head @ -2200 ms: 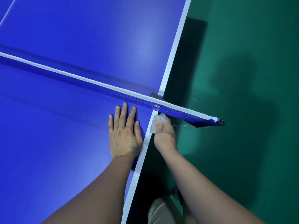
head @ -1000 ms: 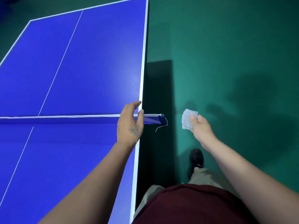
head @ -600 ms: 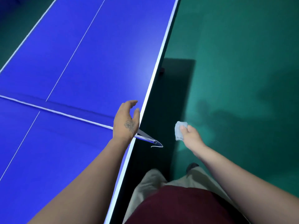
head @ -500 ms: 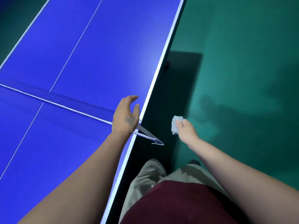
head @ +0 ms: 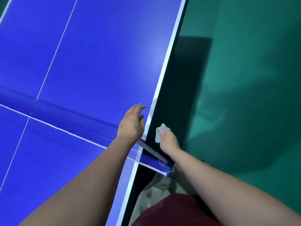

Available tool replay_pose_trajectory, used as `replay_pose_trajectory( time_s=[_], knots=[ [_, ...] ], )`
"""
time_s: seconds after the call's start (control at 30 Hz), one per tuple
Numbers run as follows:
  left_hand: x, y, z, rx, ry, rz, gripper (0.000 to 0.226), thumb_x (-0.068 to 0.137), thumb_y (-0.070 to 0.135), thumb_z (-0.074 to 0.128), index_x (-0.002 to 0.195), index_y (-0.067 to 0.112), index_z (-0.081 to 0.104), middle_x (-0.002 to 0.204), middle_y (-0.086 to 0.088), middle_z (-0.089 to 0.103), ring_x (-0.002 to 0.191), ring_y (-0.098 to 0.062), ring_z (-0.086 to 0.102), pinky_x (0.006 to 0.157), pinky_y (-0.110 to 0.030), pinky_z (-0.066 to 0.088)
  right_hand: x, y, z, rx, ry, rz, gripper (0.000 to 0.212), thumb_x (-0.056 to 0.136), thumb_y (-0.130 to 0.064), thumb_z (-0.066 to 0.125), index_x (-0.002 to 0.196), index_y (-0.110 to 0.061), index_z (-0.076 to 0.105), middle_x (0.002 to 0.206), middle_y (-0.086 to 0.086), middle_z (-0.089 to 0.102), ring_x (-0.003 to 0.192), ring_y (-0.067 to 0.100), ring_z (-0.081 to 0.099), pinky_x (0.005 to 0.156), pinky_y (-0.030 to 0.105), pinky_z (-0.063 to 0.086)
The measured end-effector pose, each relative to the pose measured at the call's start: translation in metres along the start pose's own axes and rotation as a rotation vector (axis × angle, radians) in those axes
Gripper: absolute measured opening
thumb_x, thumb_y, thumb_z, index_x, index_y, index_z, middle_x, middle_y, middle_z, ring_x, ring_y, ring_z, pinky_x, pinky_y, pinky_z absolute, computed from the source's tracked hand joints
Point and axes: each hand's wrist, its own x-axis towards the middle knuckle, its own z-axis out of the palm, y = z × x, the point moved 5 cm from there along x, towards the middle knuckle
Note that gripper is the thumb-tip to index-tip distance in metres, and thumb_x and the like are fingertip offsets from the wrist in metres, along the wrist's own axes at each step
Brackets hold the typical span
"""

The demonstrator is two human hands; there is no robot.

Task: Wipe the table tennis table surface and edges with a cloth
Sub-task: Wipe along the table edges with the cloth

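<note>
Pinching a small crumpled pale grey cloth (head: 160, 132) between thumb and curled fingers, your right hand (head: 168, 141) holds it just off the right side edge of the blue table tennis table (head: 101, 54), beside the white edge line; whether it touches the dark side face you cannot tell. Your left hand (head: 132, 123) hovers over that edge with fingers relaxed, gripping nothing, by the blue white-topped net (head: 65, 126). Green floor (head: 252, 79) lies beyond.
</note>
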Motion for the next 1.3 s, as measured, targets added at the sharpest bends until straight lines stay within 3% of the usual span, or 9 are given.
replay_pose_trajectory(
  time_s=[0.1, 0.23, 0.3, 0.43, 0.53, 0.77, 0.9, 1.13, 1.3],
  knots=[
    [0.031, -0.013, 0.023, 0.081, -0.139, -0.005, 0.058, 0.110, 0.007, 0.041, 0.163, 0.031, 0.041, 0.175, 0.010, 0.027, 0.162, -0.009, 0.018, 0.123, -0.033, 0.035, 0.016, -0.003, 0.023, -0.021, -0.046, 0.001, 0.040, 0.115, -0.035, 0.037, 0.142, -0.009, 0.048, 0.136, 0.019, 0.065, 0.124, 0.038, 0.060, 0.084, 0.033, 0.038],
    [0.062, -0.037, 0.044, 0.280, -0.266, -0.005, 0.090, 0.095, -0.013, 0.037, 0.171, 0.030, 0.014, 0.180, 0.005, -0.002, 0.166, -0.016, -0.005, 0.134, -0.036, 0.010, 0.033, -0.010, 0.049, -0.003, -0.058, 0.049, 0.045, 0.115, -0.034, 0.036, 0.154, -0.011, 0.039, 0.140, 0.020, 0.062, 0.127, 0.038, 0.059, 0.092, 0.035, 0.041],
    [0.073, -0.048, 0.052, 0.348, -0.282, 0.005, 0.084, 0.105, -0.003, 0.040, 0.172, 0.032, 0.001, 0.180, 0.004, -0.014, 0.166, -0.020, -0.013, 0.135, -0.042, 0.004, 0.038, -0.015, 0.059, 0.038, -0.046, 0.093, 0.046, 0.115, -0.036, 0.035, 0.155, -0.014, 0.038, 0.139, 0.019, 0.063, 0.126, 0.037, 0.060, 0.087, 0.033, 0.038],
    [0.086, -0.057, 0.069, 0.442, -0.326, 0.061, 0.075, 0.116, 0.024, 0.033, 0.167, 0.037, -0.021, 0.174, 0.006, -0.032, 0.163, -0.027, -0.025, 0.129, -0.064, 0.011, 0.040, -0.023, 0.074, 0.072, 0.019, 0.126, 0.049, 0.115, -0.035, 0.034, 0.159, -0.012, 0.031, 0.142, 0.017, 0.062, 0.127, 0.034, 0.060, 0.093, 0.034, 0.043],
    [0.092, -0.060, 0.073, 0.434, -0.328, 0.079, 0.075, 0.117, 0.028, 0.033, 0.165, 0.041, -0.023, 0.172, 0.008, -0.035, 0.163, -0.029, -0.026, 0.124, -0.074, 0.019, 0.047, -0.040, 0.071, 0.056, 0.073, 0.139, 0.053, 0.116, -0.034, 0.033, 0.161, -0.008, 0.025, 0.147, 0.017, 0.059, 0.132, 0.035, 0.058, 0.097, 0.036, 0.045],
    [0.095, -0.067, 0.072, 0.430, -0.321, 0.097, 0.079, 0.116, 0.032, 0.036, 0.162, 0.047, -0.027, 0.171, 0.011, -0.038, 0.163, -0.024, -0.026, 0.122, -0.074, 0.020, 0.101, -0.091, 0.021, 0.016, 0.189, 0.127, 0.056, 0.115, -0.033, 0.033, 0.166, -0.015, 0.020, 0.149, 0.017, 0.057, 0.134, 0.037, 0.057, 0.099, 0.039, 0.045],
    [0.093, -0.066, 0.070, 0.445, -0.322, 0.094, 0.074, 0.116, 0.040, 0.029, 0.161, 0.048, -0.029, 0.170, 0.011, -0.039, 0.162, -0.023, -0.027, 0.125, -0.072, 0.017, 0.155, -0.117, -0.016, 0.060, 0.261, 0.122, 0.052, 0.115, -0.039, 0.029, 0.163, -0.018, 0.027, 0.145, 0.014, 0.059, 0.129, 0.036, 0.058, 0.097, 0.040, 0.045],
    [0.095, -0.075, 0.070, 0.426, -0.297, 0.057, 0.077, 0.112, 0.054, 0.026, 0.160, 0.045, -0.034, 0.167, 0.012, -0.045, 0.160, -0.021, -0.034, 0.130, -0.065, 0.006, 0.113, -0.090, 0.018, -0.008, 0.205, 0.002, 0.061, 0.115, -0.031, 0.031, 0.169, -0.015, 0.007, 0.160, 0.019, 0.046, 0.139, 0.037, 0.052, 0.106, 0.040, 0.043],
    [0.103, -0.080, 0.067, 0.225, -0.208, 0.022, 0.082, 0.106, 0.060, 0.036, 0.167, 0.044, -0.016, 0.173, 0.012, -0.033, 0.160, -0.023, -0.032, 0.129, -0.067, -0.003, 0.111, -0.080, 0.029, -0.023, 0.177, 0.092, 0.059, 0.115, -0.034, 0.031, 0.168, -0.014, 0.014, 0.152, 0.020, 0.054, 0.135, 0.036, 0.056, 0.104, 0.039, 0.045]
  ],
)
